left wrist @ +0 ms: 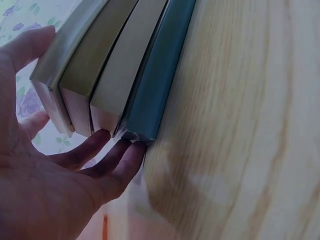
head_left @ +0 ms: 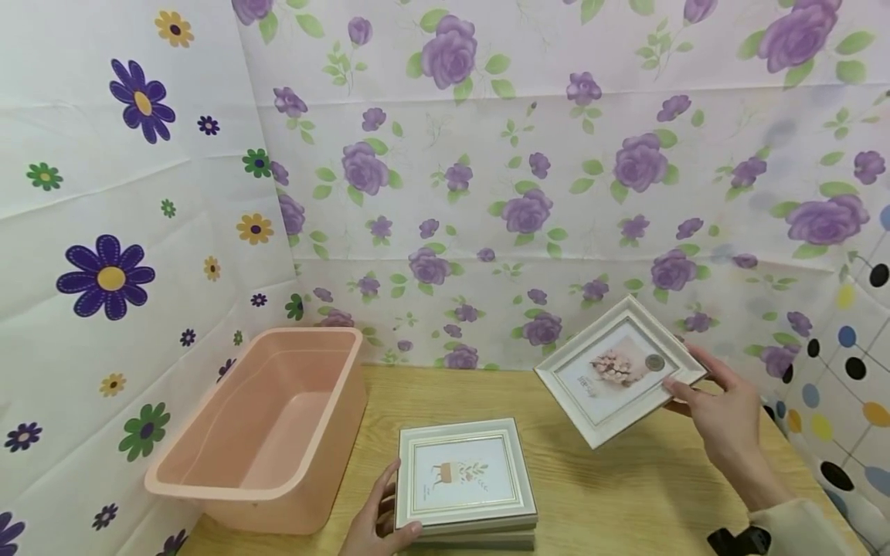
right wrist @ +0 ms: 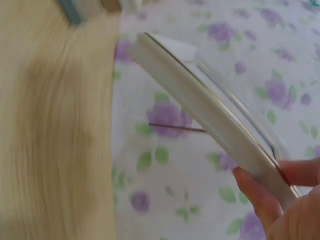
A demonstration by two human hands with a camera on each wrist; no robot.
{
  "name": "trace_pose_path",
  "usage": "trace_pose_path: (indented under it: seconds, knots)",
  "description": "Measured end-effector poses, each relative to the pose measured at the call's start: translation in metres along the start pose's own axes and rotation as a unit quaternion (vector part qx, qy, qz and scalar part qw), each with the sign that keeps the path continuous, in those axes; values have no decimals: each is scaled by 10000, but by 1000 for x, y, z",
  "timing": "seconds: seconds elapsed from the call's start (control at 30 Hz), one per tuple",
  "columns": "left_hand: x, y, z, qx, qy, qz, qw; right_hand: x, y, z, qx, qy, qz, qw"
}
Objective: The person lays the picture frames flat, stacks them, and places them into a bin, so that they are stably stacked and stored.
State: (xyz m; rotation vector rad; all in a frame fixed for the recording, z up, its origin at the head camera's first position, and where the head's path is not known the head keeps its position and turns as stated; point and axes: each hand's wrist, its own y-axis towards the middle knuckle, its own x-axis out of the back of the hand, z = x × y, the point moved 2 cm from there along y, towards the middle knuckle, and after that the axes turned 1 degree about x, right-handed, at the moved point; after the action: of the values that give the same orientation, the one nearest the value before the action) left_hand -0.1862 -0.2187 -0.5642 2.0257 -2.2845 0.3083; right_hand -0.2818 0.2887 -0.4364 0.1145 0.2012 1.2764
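Note:
My right hand [head_left: 730, 421] pinches the lower right corner of a white picture frame [head_left: 572, 369], thumb on its front, and holds it tilted above the table. Pink blossoms and a round grey spot show in its picture. A thin dark strip [right wrist: 175, 127] juts out behind that frame in the right wrist view. Toward the front, my left hand [left wrist: 55, 175] holds the left near corner of a stack of several picture frames [head_left: 466, 517], its fingers along the side. The top one is white with a deer print; the bottom one [left wrist: 162, 75] looks teal.
A pink plastic basin [head_left: 327, 455] stands left of the stack on the wooden table [head_left: 591, 494]. Flowered cloth [head_left: 487, 139] hangs behind the table, with daisy-patterned cloth [head_left: 62, 201] at the left and dotted cloth [head_left: 851, 386] at the right.

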Motion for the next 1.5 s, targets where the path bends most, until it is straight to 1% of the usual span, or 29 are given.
trace_pose_path:
  seconds: [0.03, 0.13, 0.27, 0.33, 0.4, 0.47, 0.53, 0.6, 0.63, 0.67, 0.73, 0.77, 0.8, 0.83, 0.87, 0.9, 0.93, 0.97, 1.0, 1.03, 1.07, 1.1, 1.13, 1.2, 1.23, 1.27, 1.33, 1.4, 1.5]
  knots:
    - [0, 0, -1, 4, -33, 24, 10000, -3, -4, 0, -166, 304, -142, 9993]
    - [1, -1, -2, -19, -116, 95, 9999, -12, -16, 0, -538, 616, -555, 9951]
    - [1, -1, -3, -25, -175, 161, 9997, -25, -34, 0, -896, 1153, -826, 9858]
    - [1, -1, -4, -44, -77, 83, 9999, -32, -42, -1, -1046, 1391, -865, 9809]
    - [2, -2, -7, -133, 213, -82, 9997, -40, -50, -1, -1213, 1617, -908, 9752]
    - [2, -4, -10, -303, 544, -290, 9976, -47, -58, -3, -1370, 1767, -961, 9699]
    - [2, -6, -16, -539, 1025, -482, 9921, -54, -67, -4, -1508, 1923, -1040, 9641]
    - [1, -9, -22, -881, 1515, -637, 9825, -60, -75, -7, -1583, 2052, -1100, 9595]
    - [-1, -11, -26, -992, 1710, -754, 9774, -64, -79, -7, -1631, 2128, -1149, 9565]
    - [-3, -12, -30, -1095, 1872, -932, 9717, -67, -84, -8, -1655, 2185, -1171, 9545]
    - [-7, -15, -41, -1211, 2052, -1436, 9605, -74, -91, -10, -1709, 2319, -1185, 9502]
    - [-10, -17, -47, -1224, 2026, -1721, 9562, -77, -95, -10, -1744, 2349, -1176, 9490]
    - [-13, -18, -54, -1178, 1910, -1980, 9542, -80, -99, -10, -1789, 2371, -1158, 9478]
    - [-16, -18, -60, -1167, 1659, -2184, 9545, -83, -103, -11, -1845, 2411, -1125, 9461]
    - [-19, -18, -67, -1196, 1308, -2313, 9566, -87, -107, -12, -1887, 2430, -1060, 9456]
    - [-21, -18, -73, -1222, 944, -2321, 9604, -90, -110, -12, -1954, 2443, -996, 9446]
    - [-24, -17, -78, -1271, 567, -2214, 9652, -94, -114, -13, -2022, 2434, -922, 9441]
    - [-27, -16, -83, -1333, 164, -2021, 9701, -98, -118, -14, -2082, 2403, -820, 9445]
    - [-30, -14, -87, -1371, -279, -1727, 9750, -102, -122, -15, -2134, 2376, -723, 9449]
    - [-33, -11, -90, -1366, -748, -1361, 9784, -106, -125, -15, -2191, 2351, -640, 9448]
    - [-37, -8, -92, -1294, -1147, -964, 9802, -110, -129, -16, -2243, 2332, -568, 9445]
    - [-40, -4, -93, -1234, -1475, -562, 9797, -114, -132, -16, -2268, 2314, -497, 9448]
    - [-42, -1, -94, -1138, -1782, -198, 9772, -118, -135, -17, -2297, 2305, -466, 9444]
    - [-47, 6, -95, -873, -2328, 382, 9678, -125, -140, -18, -2317, 2288, -394, 9447]
    - [-48, 9, -96, -743, -2499, 577, 9637, -128, -143, -18, -2329, 2268, -363, 9450]
    - [-49, 12, -96, -666, -2621, 728, 9600, -130, -145, -19, -2352, 2256, -354, 9448]
    - [-49, 15, -96, -589, -2731, 868, 9563, -135, -148, -20, -2411, 2194, -310, 9449]
    - [-49, 17, -96, -579, -2789, 903, 9543, -137, -151, -22, -2440, 2138, -250, 9456]
    - [-48, 17, -97, -717, -2795, 864, 9535, -139, -153, -24, -2441, 2080, -240, 9469]
